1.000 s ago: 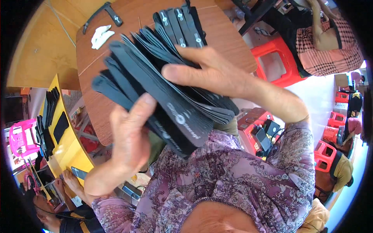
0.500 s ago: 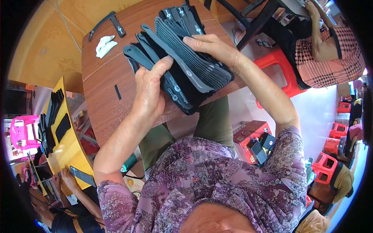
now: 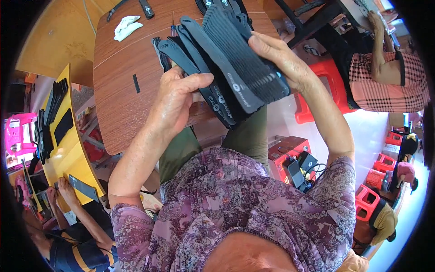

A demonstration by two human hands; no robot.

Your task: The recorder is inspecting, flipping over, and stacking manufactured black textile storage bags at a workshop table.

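Observation:
Both my hands hold a thick stack of dark grey and black straps (image 3: 247, 59), tilted over the table's near edge. My left hand (image 3: 176, 93) is closed round the left part of the stack, its thumb lying over the straps. My right hand (image 3: 285, 61) grips the right side, thumb on top and fingers partly hidden behind. The straps in the middle are fanned like pleats, and pale printing shows at their near ends. More dark straps (image 3: 233, 7) lie on the table beyond the stack.
On the brown wooden table (image 3: 113, 104) are a crumpled white cloth (image 3: 128, 28), a short black strip (image 3: 136, 84) and another strap (image 3: 146, 8). A co-worker's hand (image 3: 68, 192) touches a strap on the yellow table (image 3: 68, 158). A red stool (image 3: 324, 75) stands at right.
The stack has moved to the right, and its pleated middle has spread wider. My left thumb now reaches farther right across the straps. The view has shifted, so the table appears higher.

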